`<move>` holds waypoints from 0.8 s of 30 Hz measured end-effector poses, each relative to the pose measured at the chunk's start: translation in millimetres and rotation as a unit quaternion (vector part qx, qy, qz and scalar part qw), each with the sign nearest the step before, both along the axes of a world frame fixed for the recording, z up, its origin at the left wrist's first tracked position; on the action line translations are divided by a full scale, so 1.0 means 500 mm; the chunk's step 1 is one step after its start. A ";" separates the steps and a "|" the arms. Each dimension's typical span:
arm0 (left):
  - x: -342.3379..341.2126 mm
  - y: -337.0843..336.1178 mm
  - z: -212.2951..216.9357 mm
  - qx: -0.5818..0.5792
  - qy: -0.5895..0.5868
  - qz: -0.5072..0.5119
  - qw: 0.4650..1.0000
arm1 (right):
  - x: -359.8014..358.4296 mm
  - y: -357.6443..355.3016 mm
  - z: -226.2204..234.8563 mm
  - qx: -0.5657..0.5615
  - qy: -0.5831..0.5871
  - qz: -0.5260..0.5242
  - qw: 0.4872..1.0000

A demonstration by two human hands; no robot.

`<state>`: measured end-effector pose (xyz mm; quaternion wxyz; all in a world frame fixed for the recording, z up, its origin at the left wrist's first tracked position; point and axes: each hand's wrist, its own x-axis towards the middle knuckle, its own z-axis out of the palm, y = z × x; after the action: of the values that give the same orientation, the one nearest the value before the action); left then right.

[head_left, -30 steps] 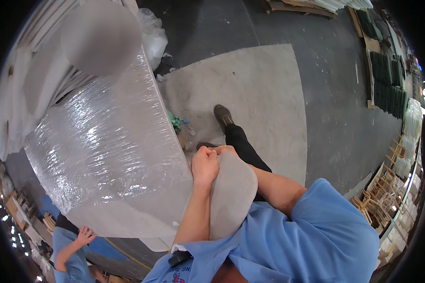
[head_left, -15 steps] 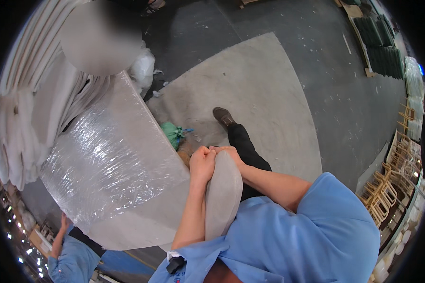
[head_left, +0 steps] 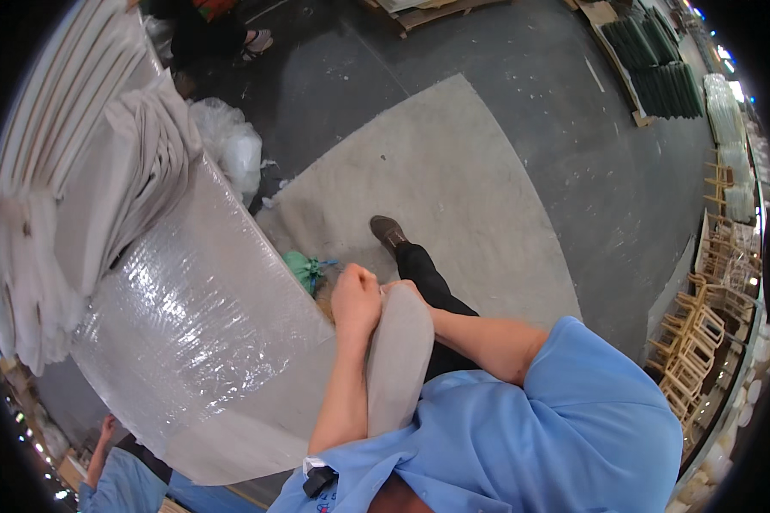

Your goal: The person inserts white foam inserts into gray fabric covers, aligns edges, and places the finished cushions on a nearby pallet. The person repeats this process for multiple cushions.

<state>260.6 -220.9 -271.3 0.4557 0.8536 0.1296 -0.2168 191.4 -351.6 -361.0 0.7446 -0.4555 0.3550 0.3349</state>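
Note:
A long grey fabric-covered cushion [head_left: 402,350] with a rounded far end lies between my forearms, up against my body. At that far end my right hand [head_left: 412,296] is closed on the cushion's edge, its fingers partly hidden behind the cover. Just to the left, my left hand [head_left: 357,299] makes a fist beside the cushion's tip; whatever its fingers pinch is hidden. My left forearm runs along the cushion's left side. Next to me is a table [head_left: 274,350] with a light cover, partly under shiny clear plastic film [head_left: 197,316].
Grey folded fabric covers [head_left: 137,171] are heaped on the table's far left. A green tied bag [head_left: 301,270] sits beside the table edge. A grey mat [head_left: 453,188] lies on the floor. Wooden frames [head_left: 689,342] stand at right. A co-worker's arm [head_left: 100,449] shows at lower left.
My left hand has lifted and turned slightly away from the cushion's tip, where both hands were together. The right hand stays at the tip. The view has shifted a little.

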 end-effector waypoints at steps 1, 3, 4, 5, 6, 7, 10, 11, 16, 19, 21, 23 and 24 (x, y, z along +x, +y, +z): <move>0.014 0.002 0.018 -0.013 -0.028 0.026 0.999 | 0.017 0.006 0.059 0.011 0.070 -0.042 0.997; 0.057 -0.031 0.096 -0.216 -0.032 0.003 0.976 | 0.006 0.004 0.043 0.105 0.088 -0.063 0.989; 0.068 -0.044 0.117 -0.316 -0.031 -0.008 0.948 | -0.005 0.000 0.024 0.151 0.098 -0.071 0.981; 0.062 -0.046 0.113 -0.350 0.042 -0.058 0.934 | -0.003 -0.010 0.024 0.166 0.102 -0.076 0.978; 0.052 -0.044 0.108 -0.381 0.115 -0.107 0.911 | -0.007 -0.009 0.027 0.174 0.108 -0.082 0.975; 0.044 -0.043 0.103 -0.408 0.187 -0.154 0.880 | -0.010 -0.008 0.028 0.173 0.110 -0.083 0.975; 0.029 -0.038 0.086 -0.395 0.172 -0.104 0.896 | -0.011 -0.003 0.038 0.154 0.116 -0.078 0.978; 0.026 -0.039 0.080 -0.403 0.170 -0.081 0.895 | -0.011 -0.006 0.039 0.148 0.114 -0.076 0.979; 0.015 -0.047 0.059 -0.393 0.164 -0.010 0.905 | -0.011 -0.014 0.039 0.133 0.122 -0.065 0.981; 0.017 -0.047 0.049 -0.383 0.174 0.009 0.907 | -0.013 -0.012 0.027 0.130 0.126 -0.066 0.981; 0.020 -0.047 0.046 -0.373 0.182 0.011 0.910 | -0.015 -0.003 0.016 0.145 0.126 -0.076 0.978; 0.023 -0.049 0.042 -0.374 0.191 0.011 0.907 | -0.023 0.011 0.005 0.162 0.128 -0.096 0.974; 0.021 -0.048 0.043 -0.381 0.194 0.014 0.904 | -0.029 0.019 -0.003 0.178 0.132 -0.108 0.969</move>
<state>270.8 -244.8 -249.6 0.7147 0.5542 0.1351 -0.4048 176.8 -342.1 -362.6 0.7918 -0.2263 0.4318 0.3679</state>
